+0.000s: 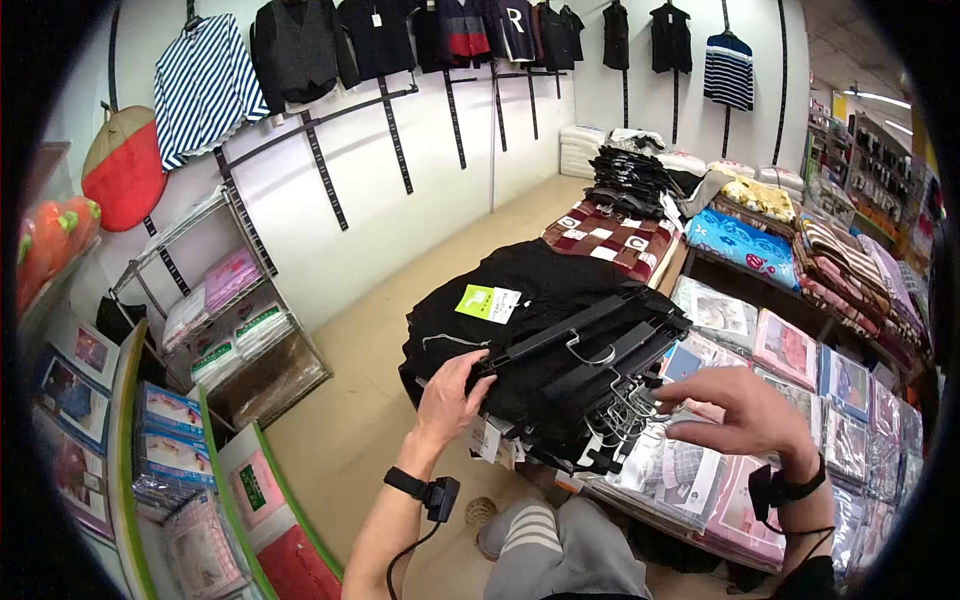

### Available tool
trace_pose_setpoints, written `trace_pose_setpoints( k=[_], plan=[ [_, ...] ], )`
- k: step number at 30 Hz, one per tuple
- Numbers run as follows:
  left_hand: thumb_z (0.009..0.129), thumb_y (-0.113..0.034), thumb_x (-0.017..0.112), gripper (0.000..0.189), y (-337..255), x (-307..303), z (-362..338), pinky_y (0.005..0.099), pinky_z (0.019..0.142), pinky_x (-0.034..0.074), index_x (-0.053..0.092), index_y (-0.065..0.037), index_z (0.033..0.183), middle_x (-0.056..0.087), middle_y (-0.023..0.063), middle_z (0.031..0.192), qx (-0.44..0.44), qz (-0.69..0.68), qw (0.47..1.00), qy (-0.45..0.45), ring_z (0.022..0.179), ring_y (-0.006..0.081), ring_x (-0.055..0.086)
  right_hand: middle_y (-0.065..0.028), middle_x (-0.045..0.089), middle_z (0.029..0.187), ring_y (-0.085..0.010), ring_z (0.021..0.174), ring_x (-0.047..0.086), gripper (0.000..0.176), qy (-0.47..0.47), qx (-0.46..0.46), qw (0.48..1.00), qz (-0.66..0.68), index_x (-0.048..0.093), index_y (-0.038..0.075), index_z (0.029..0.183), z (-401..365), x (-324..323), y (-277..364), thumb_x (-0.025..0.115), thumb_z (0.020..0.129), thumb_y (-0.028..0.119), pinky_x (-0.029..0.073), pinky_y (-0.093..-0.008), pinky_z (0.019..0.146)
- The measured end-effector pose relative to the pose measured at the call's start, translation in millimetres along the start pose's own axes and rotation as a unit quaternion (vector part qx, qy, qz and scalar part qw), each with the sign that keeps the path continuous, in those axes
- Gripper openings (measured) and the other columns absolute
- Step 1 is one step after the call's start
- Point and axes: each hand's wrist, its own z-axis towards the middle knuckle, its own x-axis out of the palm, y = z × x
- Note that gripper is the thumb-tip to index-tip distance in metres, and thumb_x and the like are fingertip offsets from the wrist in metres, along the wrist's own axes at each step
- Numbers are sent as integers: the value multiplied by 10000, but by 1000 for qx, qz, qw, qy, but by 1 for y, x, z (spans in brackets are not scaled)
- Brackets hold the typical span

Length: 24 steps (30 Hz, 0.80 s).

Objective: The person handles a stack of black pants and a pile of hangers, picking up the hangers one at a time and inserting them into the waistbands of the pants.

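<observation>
Under the top layer, the lower clothes of the black pile (500, 270) are hidden, and so is most of the surface beneath. Whether the right hand's (745, 405) fingertips touch the hanger hooks (618, 405) cannot be told, nor whether the left hand (450, 400) grips the hanger end. Small print on the green tag (476, 301) is unreadable. The near edge cuts off the gray trousers (565, 555); the dark rim crops the orange goods (60, 245) at left. Goods on the far right shelves (885, 170) are too small to tell.
</observation>
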Motion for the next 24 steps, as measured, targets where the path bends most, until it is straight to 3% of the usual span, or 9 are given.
trace_pose_setpoints(
  k=[3, 7, 8, 13, 15, 19, 21, 24],
  plan=[
    [999, -180, 760, 417, -2, 2, -4, 471, 989, 561, 620, -36, 1364, 715, 213, 1246, -25, 2, 1000, 2, 1164, 408, 684, -204, 750, 1088, -394, 1050, 724, 450, 30, -134, 986, -97, 701, -1, 1265, 69, 21, 16, 766, 984, 344, 574, -472, 937],
    [1003, -134, 731, 371, -5, 6, -3, 489, 986, 550, 615, -25, 1339, 709, 218, 1244, -44, -14, 999, -10, 1161, 426, 670, -175, 741, 942, -389, 964, 725, 346, -3, -254, 954, -160, 705, 1, 1028, 157, 89, 11, 805, 848, 280, 584, -495, 886],
    [1003, -121, 724, 354, -5, 7, -6, 496, 981, 547, 616, -20, 1324, 708, 219, 1234, -49, -18, 998, -18, 1153, 433, 666, -159, 756, 1089, -366, 1057, 724, 400, 38, -227, 949, -215, 687, 12, 1130, 175, 107, 7, 816, 854, 272, 580, -488, 926],
    [859, -3, 754, 355, 8, 28, -25, 523, 914, 548, 632, -11, 1193, 695, 226, 1106, -90, -30, 995, -38, 1081, 468, 661, -124, 765, 1036, -286, 956, 772, 365, 55, -190, 910, -363, 680, 62, 1069, 216, 183, -26, 792, 830, 314, 596, -433, 797],
    [853, 10, 747, 340, 9, 26, -26, 519, 903, 555, 644, -20, 1176, 699, 224, 1092, -115, -42, 992, -22, 1068, 468, 668, -124, 762, 1037, -296, 920, 782, 400, 44, -176, 911, -369, 678, 64, 1112, 212, 187, -22, 782, 830, 328, 586, -403, 783],
    [832, 27, 744, 396, 3, 23, -20, 489, 951, 572, 666, -33, 1215, 732, 187, 1174, -81, -59, 994, -35, 1133, 427, 692, -119, 740, 1054, -288, 887, 762, 403, 29, -205, 915, -347, 657, 51, 1135, 186, 184, -27, 753, 822, 287, 565, -395, 792],
    [847, 20, 727, 427, -5, 18, -14, 466, 993, 574, 670, -45, 1266, 743, 169, 1232, -115, -62, 991, -17, 1178, 395, 701, -108, 727, 1045, -280, 863, 743, 414, 12, -223, 901, -371, 649, 48, 1142, 173, 179, -26, 749, 809, 272, 554, -392, 794],
    [871, -7, 725, 434, -7, 17, -15, 456, 1005, 571, 675, -61, 1298, 746, 172, 1238, -137, -66, 988, -12, 1188, 387, 703, -77, 685, 1109, -250, 998, 672, 397, 15, -248, 900, -357, 638, 61, 1112, 152, 175, -16, 747, 802, 285, 504, -377, 871]
  ],
)
